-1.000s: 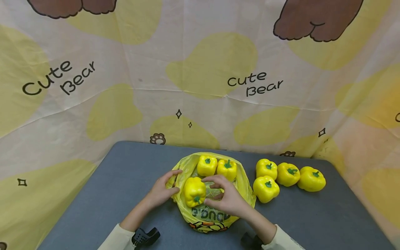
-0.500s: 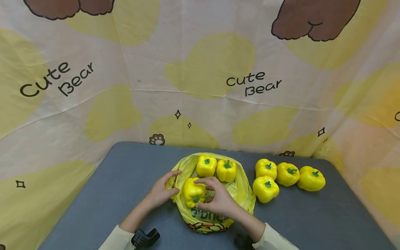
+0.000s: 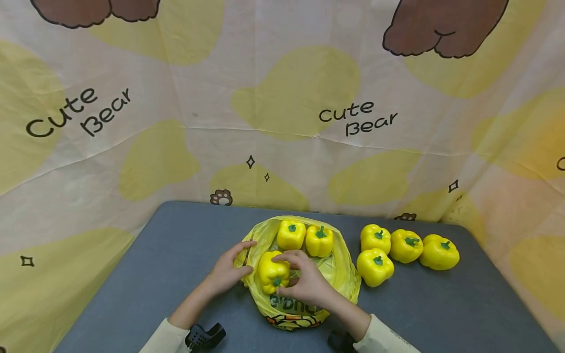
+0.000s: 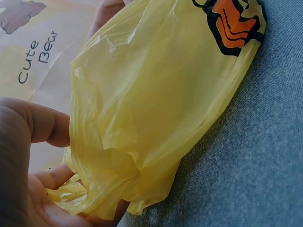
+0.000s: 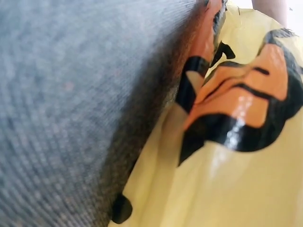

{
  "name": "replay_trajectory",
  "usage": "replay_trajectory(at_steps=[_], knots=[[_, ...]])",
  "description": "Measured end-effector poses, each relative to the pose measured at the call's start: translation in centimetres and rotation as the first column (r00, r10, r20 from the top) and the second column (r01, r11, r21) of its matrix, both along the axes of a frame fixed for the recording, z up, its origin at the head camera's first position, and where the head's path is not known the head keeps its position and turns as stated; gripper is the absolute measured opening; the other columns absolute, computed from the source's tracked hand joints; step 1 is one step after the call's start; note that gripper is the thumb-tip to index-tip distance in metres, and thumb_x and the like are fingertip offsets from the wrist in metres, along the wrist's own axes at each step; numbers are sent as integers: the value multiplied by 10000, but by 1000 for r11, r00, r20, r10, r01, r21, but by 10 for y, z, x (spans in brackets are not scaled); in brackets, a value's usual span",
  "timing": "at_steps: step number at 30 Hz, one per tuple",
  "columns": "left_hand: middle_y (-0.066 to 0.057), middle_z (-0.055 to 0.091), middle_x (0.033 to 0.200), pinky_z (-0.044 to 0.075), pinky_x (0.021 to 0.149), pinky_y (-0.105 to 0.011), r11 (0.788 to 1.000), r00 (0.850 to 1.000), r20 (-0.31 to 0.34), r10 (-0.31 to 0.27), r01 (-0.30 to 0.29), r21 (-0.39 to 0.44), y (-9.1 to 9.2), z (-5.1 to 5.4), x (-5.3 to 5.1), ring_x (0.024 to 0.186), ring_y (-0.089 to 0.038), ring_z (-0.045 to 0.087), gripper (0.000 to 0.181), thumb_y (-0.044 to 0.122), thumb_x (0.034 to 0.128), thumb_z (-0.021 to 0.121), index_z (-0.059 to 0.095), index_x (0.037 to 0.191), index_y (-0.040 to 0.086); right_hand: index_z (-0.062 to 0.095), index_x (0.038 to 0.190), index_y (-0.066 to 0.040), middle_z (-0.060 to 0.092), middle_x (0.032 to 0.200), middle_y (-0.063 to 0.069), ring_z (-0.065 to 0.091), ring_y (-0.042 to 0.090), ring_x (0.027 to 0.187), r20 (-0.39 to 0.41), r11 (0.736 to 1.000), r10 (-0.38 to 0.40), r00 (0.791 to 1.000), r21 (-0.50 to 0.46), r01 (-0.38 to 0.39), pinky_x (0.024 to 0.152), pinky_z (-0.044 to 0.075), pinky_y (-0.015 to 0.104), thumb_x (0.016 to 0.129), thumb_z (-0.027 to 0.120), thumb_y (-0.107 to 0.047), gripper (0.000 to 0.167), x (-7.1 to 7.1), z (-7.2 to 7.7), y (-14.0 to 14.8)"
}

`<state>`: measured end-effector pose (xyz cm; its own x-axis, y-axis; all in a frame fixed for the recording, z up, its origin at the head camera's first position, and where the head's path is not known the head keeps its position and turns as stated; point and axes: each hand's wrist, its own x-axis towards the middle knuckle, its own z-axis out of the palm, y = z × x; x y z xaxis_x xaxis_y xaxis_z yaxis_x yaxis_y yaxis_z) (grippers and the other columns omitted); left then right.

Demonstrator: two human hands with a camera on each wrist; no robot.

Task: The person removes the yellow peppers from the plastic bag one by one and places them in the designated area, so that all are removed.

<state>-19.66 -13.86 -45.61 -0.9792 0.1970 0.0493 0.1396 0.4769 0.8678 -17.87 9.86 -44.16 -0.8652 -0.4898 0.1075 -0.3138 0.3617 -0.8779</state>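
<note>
A yellow plastic bag (image 3: 348, 274) lies spread open on the table, with a yellow bell pepper (image 3: 270, 272) inside at its left. The right hand (image 3: 311, 282) has its curved fingers and thumb round the right side of that pepper. At the bag's left rim is the left hand (image 3: 227, 268); the left wrist view shows its fingers (image 4: 52, 125) curled at the gathered plastic (image 4: 118, 175). Two more peppers, one (image 3: 291, 235) and another (image 3: 320, 241), sit at the back of the bag. The right wrist view shows only the bag's printed side (image 5: 246, 179) and the table.
Several yellow peppers stand on the grey table (image 3: 176, 255) right of the bag, the nearest (image 3: 375, 267) close to its rim. A printed cloth (image 3: 282, 98) hangs behind the table. A black wrist device (image 3: 206, 336) is below the left hand.
The right hand has moved left, from beside the front pepper to closer round it. The left hand has stayed at the bag's rim.
</note>
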Motion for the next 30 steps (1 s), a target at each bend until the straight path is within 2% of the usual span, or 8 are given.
replay_trajectory(at_steps=[8, 19, 27, 30], knots=[[-90, 519, 1418, 340, 1037, -517, 1000, 1000, 0, 7, -7, -1, 0, -1, 0, 1332, -294, 435, 575, 82, 798, 642, 543, 1355, 179, 613, 1238, -198, 473, 1319, 156, 545, 401, 1119, -11, 1000, -15, 1000, 21, 15, 689, 557, 249, 706, 821, -89, 582, 0, 1, -3], [-97, 512, 1423, 289, 1088, -574, 1000, 1000, 4, -5, 5, 22, 0, -2, 1, 1367, -320, 397, 570, 62, 807, 638, 537, 1358, 165, 612, 1241, -165, 529, 1302, 141, 596, 396, 1062, -17, 1000, -30, 999, -1, 30, 670, 553, 231, 752, 768, -73, 521, -2, -3, -1], [-95, 520, 1413, 281, 1094, -579, 1000, 1000, 1, -7, 7, 29, 0, -2, 0, 1365, -320, 400, 573, 63, 803, 641, 537, 1358, 163, 645, 1202, -202, 634, 1242, 56, 661, 283, 931, -22, 999, -47, 999, 8, 47, 599, 543, 246, 759, 752, -135, 460, -5, 1, 2], [-96, 527, 1405, 282, 1092, -578, 1000, 1000, -2, -7, 7, 27, -1, -2, -1, 1359, -318, 406, 574, 69, 802, 642, 537, 1358, 165, 663, 1176, -206, 660, 1204, 40, 668, 234, 883, -38, 999, -47, 998, -12, 46, 631, 553, 272, 765, 745, -142, 424, -5, 4, 3]])
